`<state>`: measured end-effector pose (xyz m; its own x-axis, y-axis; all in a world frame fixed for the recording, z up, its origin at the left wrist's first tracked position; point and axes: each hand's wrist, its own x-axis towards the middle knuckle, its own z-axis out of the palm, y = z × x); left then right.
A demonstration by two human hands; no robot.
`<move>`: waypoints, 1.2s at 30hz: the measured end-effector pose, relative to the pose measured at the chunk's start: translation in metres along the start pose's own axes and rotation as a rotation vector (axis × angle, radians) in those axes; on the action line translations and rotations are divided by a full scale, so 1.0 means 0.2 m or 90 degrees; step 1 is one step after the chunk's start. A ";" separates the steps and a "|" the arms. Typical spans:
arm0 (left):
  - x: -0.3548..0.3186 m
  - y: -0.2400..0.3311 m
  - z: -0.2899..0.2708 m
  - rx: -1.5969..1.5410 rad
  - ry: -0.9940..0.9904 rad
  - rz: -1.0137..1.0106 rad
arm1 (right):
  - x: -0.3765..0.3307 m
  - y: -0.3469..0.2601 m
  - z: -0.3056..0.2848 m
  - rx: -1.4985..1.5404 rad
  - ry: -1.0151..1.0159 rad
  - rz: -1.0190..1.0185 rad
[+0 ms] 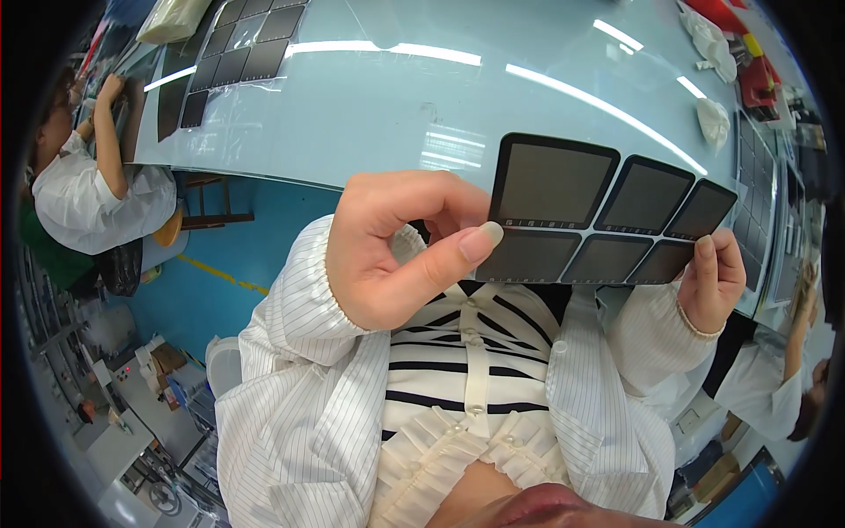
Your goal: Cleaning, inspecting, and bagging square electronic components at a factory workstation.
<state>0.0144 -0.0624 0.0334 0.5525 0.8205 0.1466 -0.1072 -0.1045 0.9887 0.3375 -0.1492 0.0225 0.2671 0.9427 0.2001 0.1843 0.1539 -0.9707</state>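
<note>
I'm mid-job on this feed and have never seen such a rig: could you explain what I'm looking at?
There is no robot here: a person works bare-handed. The one picture comes from a wide fisheye camera on their head, looking down, so straight edges bend near the rim. Picture left is the person's left.

The left hand and right hand grip opposite ends of a sheet with six dark panels in two rows.

Beyond it is a shiny table, with more dark panels at its far left and a crumpled white wad at right. Co-workers in white sit at either side.
</note>
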 end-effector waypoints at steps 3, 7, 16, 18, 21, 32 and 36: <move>0.00 -0.02 0.01 -0.023 0.014 -0.022 | -0.01 -0.02 0.01 -0.007 -0.016 -0.007; 0.01 -0.06 0.01 -0.023 0.041 -0.029 | -0.01 -0.02 0.05 0.028 -0.030 0.005; 0.00 -0.15 0.00 -0.387 -0.077 -0.156 | 0.03 0.13 0.22 0.268 -0.092 0.203; 0.02 -0.18 0.01 -0.472 -0.137 -0.120 | 0.04 0.15 0.26 0.301 -0.143 0.229; 0.09 -0.22 0.01 -0.626 -0.290 0.071 | 0.05 0.16 0.28 0.267 -0.141 0.278; 0.06 -0.04 -0.03 -0.006 0.059 0.124 | 0.03 0.12 0.14 0.268 -0.070 0.286; 0.07 -0.02 -0.02 0.043 0.112 0.135 | 0.01 0.12 0.14 0.273 -0.079 0.251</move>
<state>0.0195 -0.0492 0.0309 0.3715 0.8607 0.3482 -0.1458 -0.3163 0.9374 0.3169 -0.1349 -0.0038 0.1197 0.9766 -0.1788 -0.3121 -0.1339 -0.9406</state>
